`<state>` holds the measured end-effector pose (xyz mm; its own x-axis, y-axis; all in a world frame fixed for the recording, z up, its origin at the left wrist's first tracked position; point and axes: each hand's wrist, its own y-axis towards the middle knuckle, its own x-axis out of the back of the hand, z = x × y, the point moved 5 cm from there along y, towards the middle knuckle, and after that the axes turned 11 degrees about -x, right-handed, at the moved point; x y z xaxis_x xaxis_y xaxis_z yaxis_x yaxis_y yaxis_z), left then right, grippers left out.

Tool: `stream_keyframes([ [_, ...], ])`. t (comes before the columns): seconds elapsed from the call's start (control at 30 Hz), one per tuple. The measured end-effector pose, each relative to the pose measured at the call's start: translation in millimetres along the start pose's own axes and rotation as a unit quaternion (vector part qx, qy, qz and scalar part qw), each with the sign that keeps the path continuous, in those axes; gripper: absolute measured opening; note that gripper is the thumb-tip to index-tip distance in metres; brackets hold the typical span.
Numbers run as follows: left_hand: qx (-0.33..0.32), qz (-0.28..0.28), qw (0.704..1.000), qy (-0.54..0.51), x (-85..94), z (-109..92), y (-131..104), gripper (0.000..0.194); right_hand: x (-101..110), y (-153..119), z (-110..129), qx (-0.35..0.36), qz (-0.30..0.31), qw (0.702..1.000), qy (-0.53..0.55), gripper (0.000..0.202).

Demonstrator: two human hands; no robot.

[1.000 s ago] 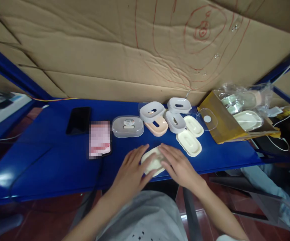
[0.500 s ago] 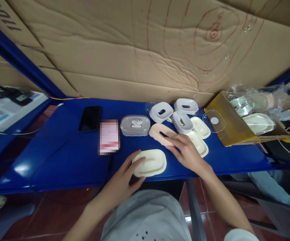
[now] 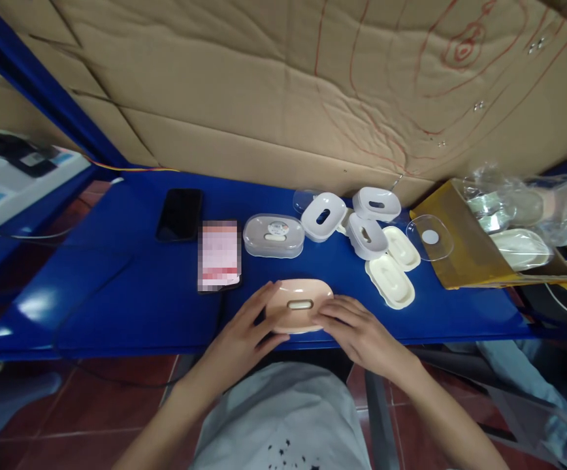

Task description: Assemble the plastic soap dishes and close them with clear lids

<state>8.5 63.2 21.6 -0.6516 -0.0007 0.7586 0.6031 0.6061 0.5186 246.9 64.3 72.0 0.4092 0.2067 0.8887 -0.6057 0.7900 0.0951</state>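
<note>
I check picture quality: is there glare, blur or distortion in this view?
Head view: soft glare patch on the blue table at left; edges bend like a wide lens; the phone screen is pixelated; both hands and the peach tray look fairly sharp.

Both hands, left [image 3: 244,336] and right [image 3: 359,333], grip a pink tray [image 3: 299,305] at the blue table's [image 3: 131,294] near edge, just before a clear lidded box [image 3: 274,235].

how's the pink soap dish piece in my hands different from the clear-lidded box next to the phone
The pink piece is opaque peach-pink; the clear-lidded box is see-through, with a white insert showing inside.
The pink piece is held at the near table edge between the left hand and right hand; the box sits untouched farther back.
The pink piece has a slot in its top; the box's lid looks unbroken.
Both are rounded oblongs.
</note>
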Motion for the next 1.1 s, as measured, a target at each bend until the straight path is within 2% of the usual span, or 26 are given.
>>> stream_keyframes([
  [0.07, -0.016, -0.001, 1.000, 0.012, -1.0, -2.5, 0.8, 0.037, 9.5, 9.8, -6.6, 0.010, 0.002, 1.000, 0.016, 0.043],
  [0.13, -0.023, 0.006, 0.999, 0.022, -2.6, -4.6, 1.5, 0.037, 21.8, 29.8, -21.2, 0.006, -0.026, 1.000, 0.000, 0.041],
  [0.23, -0.034, 0.006, 0.997, 0.066, -2.8, -8.0, 2.3, 0.036, 36.5, 71.9, -57.5, -0.067, -0.103, 0.987, -0.102, 0.048],
  [0.3, -0.051, 0.003, 0.993, 0.108, -2.1, -11.3, 3.1, 0.036, 37.2, 98.0, -79.9, -0.111, -0.121, 0.972, -0.169, 0.052],
  [0.37, -0.077, 0.010, 0.987, 0.142, -2.0, -15.1, 4.4, 0.033, 31.4, 115.1, -93.6, -0.124, -0.115, 0.964, -0.207, 0.052],
  [0.47, -0.103, 0.031, 0.981, 0.164, -2.8, -18.8, 6.6, 0.030, 21.2, 118.0, -97.1, -0.120, -0.107, 0.962, -0.222, 0.044],
  [0.57, -0.096, 0.029, 0.982, 0.163, -2.8, -18.6, 7.4, 0.031, 17.7, 101.0, -85.9, -0.099, -0.099, 0.965, -0.222, 0.033],
  [0.67, -0.092, 0.029, 0.983, 0.155, -5.0, -17.5, 6.4, 0.032, 22.0, 87.6, -71.9, -0.052, -0.077, 0.979, -0.181, 0.026],
  [0.73, -0.094, 0.037, 0.983, 0.153, -7.6, -17.1, 5.6, 0.032, 29.8, 93.3, -71.3, -0.036, -0.060, 0.988, -0.141, 0.029],
  [0.8, -0.090, 0.040, 0.984, 0.150, -9.2, -16.6, 5.5, 0.031, 40.7, 114.7, -82.1, -0.047, -0.053, 0.990, -0.124, 0.034],
  [0.93, -0.068, 0.020, 0.989, 0.132, -6.7, -16.2, 6.3, 0.031, 59.7, 182.6, -123.7, -0.083, -0.045, 0.986, -0.136, 0.041],
  [1.0, -0.051, 0.000, 0.991, 0.121, -3.1, -15.5, 5.9, 0.033, 60.9, 210.1, -143.3, -0.098, -0.025, 0.985, -0.141, 0.052],
  [1.1, -0.033, -0.022, 0.996, 0.083, 1.1, -14.0, 3.8, 0.040, 54.4, 230.1, -161.1, -0.114, -0.001, 0.983, -0.144, 0.075],
])
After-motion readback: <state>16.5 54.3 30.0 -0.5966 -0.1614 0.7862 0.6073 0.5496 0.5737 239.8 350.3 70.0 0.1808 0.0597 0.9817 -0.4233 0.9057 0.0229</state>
